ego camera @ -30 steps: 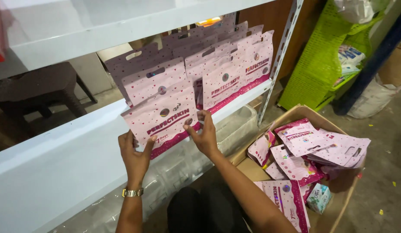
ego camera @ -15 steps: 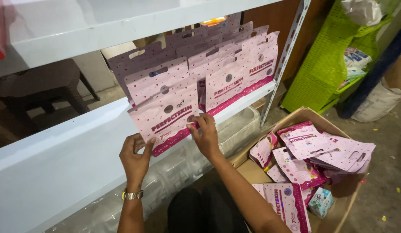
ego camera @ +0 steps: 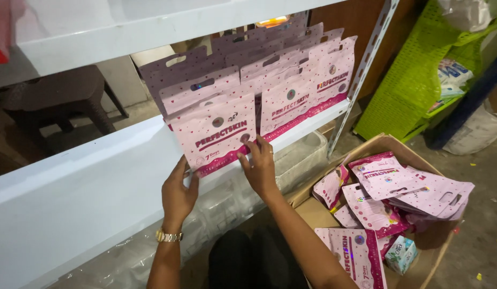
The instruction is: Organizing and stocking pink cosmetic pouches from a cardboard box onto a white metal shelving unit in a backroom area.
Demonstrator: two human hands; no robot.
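Front pink pouch stands upright at the lip of the white shelf, about 10 o'clock from frame centre. Flat, rectangular, pale pink with tiny hearts, darker magenta band along the bottom, hang slot at top. Long axis vertical but tilted a little, top leaning toward 11 o'clock; printed face toward the camera.

Behind it, rows of matching pouches run back toward 1 o'clock, all upright, overlapping. Cardboard box on the floor at 4 o'clock holds more pink pouches lying loose and flat, plus a small teal packet at its near edge. Green plastic crate at 2 o'clock.

Left hand under the front pouch's lower left corner, fingers extended up against its bottom edge; pinching or just touching, hard to tell. Right hand at the lower right corner, fingers spread loosely on the pouch face, pressing rather than closed around it. Gold watch on the left wrist.

Versus half a second ago: both hands on the same pouch as before, pouch sits slightly squarer on the shelf lip, right hand a touch lower on the corner.
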